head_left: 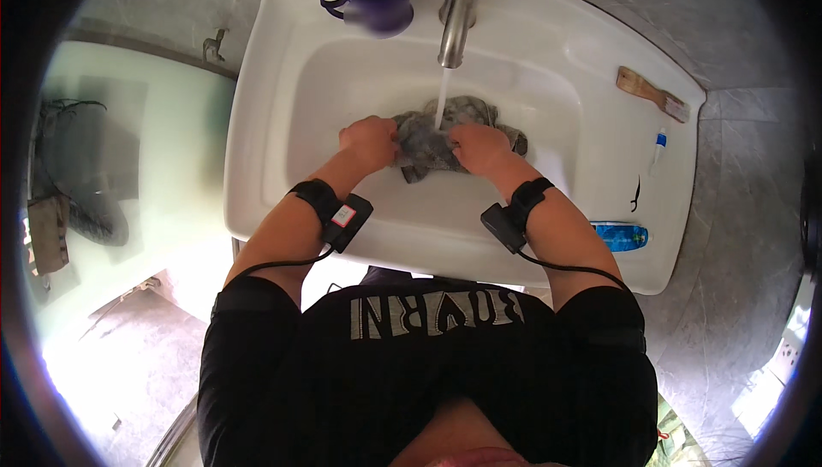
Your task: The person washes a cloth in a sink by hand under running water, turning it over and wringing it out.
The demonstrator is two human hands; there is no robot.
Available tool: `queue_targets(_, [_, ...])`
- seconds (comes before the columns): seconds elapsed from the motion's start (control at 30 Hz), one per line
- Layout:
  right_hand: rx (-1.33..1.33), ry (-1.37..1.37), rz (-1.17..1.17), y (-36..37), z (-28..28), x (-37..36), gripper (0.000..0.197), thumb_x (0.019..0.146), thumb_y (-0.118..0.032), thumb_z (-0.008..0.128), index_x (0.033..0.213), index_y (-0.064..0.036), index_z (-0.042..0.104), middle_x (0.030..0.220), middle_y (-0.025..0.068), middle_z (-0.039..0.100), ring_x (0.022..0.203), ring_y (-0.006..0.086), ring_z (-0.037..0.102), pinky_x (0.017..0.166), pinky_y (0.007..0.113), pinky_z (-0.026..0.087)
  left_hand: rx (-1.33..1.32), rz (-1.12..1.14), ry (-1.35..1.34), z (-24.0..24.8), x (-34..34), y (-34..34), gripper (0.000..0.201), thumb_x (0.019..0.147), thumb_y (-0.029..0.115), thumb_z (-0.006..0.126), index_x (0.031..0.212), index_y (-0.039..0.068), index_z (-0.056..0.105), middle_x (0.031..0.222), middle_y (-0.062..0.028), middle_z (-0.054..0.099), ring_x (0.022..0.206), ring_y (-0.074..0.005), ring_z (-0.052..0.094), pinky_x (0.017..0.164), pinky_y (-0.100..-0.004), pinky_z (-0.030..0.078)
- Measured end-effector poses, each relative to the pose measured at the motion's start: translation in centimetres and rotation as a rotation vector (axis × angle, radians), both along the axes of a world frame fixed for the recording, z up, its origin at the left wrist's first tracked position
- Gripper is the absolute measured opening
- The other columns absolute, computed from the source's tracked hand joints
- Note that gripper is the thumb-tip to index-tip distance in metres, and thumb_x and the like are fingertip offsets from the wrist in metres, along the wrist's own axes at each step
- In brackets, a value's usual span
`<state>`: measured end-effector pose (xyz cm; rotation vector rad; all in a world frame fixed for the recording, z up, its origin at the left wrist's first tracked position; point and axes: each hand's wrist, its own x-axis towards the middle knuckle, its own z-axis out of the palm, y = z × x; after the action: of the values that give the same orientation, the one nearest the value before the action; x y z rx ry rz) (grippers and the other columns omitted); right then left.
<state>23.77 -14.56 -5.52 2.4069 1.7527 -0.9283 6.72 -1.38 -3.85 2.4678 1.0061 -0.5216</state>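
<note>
A wet grey cloth (428, 146) lies bunched in the white sink's basin (334, 82), under water running from the metal faucet (458, 26). At the cloth's left side my left hand (371, 142) is closed, its fingers gripping the edge. My right hand (481, 148) is curled over the cloth's right part, fingers closed on the fabric. The stream lands on the cloth between both hands. Part of the cloth's right end sticks out beyond my right hand. The fingertips are partly hidden by the fabric.
A purple mug (381, 0) with a blue-handled brush in it stands at the back left rim. Along the right rim lie a wooden-handled brush (651, 93), a small white tube with a blue cap (658, 152), a thin black item (635, 195) and a blue tube (622, 237).
</note>
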Motion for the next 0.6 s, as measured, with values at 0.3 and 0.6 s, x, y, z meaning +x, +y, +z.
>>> queue_targets(0.3, [0.277, 0.423, -0.337, -0.4, 0.9, 3.1, 0.015, 0.079, -0.018, 0.057, 0.090, -0.0077, 0.057, 0.085, 0.0098, 0.060, 0.081, 0.0246, 0.057, 0.072, 0.035, 0.046, -0.569, 0.419, -0.749, 1.6, 1.0, 1.9, 0.019, 0.083, 0.022, 0.058, 0.090, 0.004, 0.055, 0.090, -0.0064, 0.057, 0.083, -0.0213, 0.055, 0.075, -0.0333, 0.044])
queue_targets(0.6, [0.473, 0.688, -0.584, 0.1, 3.9, 4.6, 0.015, 0.080, -0.015, 0.057, 0.087, -0.0029, 0.054, 0.076, 0.0048, 0.055, 0.071, 0.0143, 0.050, 0.066, 0.028, 0.043, -0.051, -0.268, -0.274, 1.4, 1.4, 0.2, 0.027, 0.081, 0.024, 0.061, 0.102, 0.006, 0.058, 0.084, -0.0110, 0.059, 0.079, -0.0229, 0.058, 0.075, -0.0329, 0.045])
